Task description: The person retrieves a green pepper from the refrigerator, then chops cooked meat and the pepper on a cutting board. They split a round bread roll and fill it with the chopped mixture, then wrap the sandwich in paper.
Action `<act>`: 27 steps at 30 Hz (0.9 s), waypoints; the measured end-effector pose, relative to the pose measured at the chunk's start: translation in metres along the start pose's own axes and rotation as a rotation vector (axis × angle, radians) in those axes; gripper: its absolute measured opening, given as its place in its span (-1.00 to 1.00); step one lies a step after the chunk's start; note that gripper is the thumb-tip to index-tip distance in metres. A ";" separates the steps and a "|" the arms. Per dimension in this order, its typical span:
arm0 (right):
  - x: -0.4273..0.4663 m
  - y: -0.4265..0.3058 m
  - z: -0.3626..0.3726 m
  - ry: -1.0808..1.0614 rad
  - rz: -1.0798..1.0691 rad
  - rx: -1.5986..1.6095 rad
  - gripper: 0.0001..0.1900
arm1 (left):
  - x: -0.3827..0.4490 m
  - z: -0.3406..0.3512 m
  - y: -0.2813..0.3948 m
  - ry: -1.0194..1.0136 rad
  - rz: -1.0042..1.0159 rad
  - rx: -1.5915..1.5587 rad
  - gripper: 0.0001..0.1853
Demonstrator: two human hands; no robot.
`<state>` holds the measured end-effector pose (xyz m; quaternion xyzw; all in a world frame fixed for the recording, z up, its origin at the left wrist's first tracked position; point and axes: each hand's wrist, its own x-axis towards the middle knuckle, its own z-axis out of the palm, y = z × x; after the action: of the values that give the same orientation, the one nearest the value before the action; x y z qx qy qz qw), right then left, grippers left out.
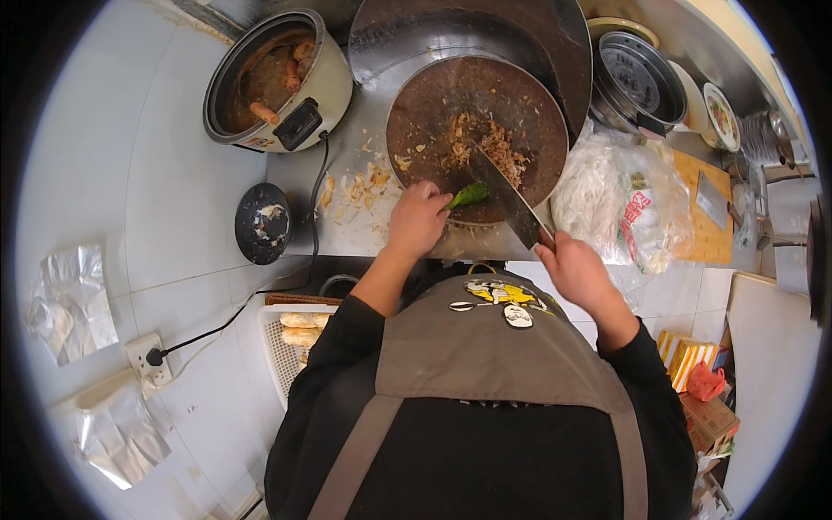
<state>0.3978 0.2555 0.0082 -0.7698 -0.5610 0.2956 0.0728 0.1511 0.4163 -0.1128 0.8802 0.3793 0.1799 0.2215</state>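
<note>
A green pepper lies near the front rim of a round wooden chopping block. The fingers of my left hand grip its left end. My right hand is closed around the handle of a broad cleaver. The blade slants up and left across the block, just right of the pepper, its tip at a heap of chopped brown meat. Whether the edge touches the pepper I cannot tell. Looser crumbs of the chopped food are scattered over the block.
Left stands an electric cooker with brown stew, its cord running to a wall socket. A curved metal guard backs the block. Crumbs litter the steel counter. Right are plastic bags, a metal pot and a second cleaver.
</note>
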 end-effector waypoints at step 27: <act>-0.006 -0.003 0.003 0.097 -0.036 -0.027 -0.66 | 0.002 0.007 0.000 0.050 0.016 -0.047 -0.80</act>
<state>0.3925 0.2512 0.0098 -0.7738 -0.5745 0.2492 0.0949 0.1558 0.4155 -0.1185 0.8731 0.3732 0.2126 0.2308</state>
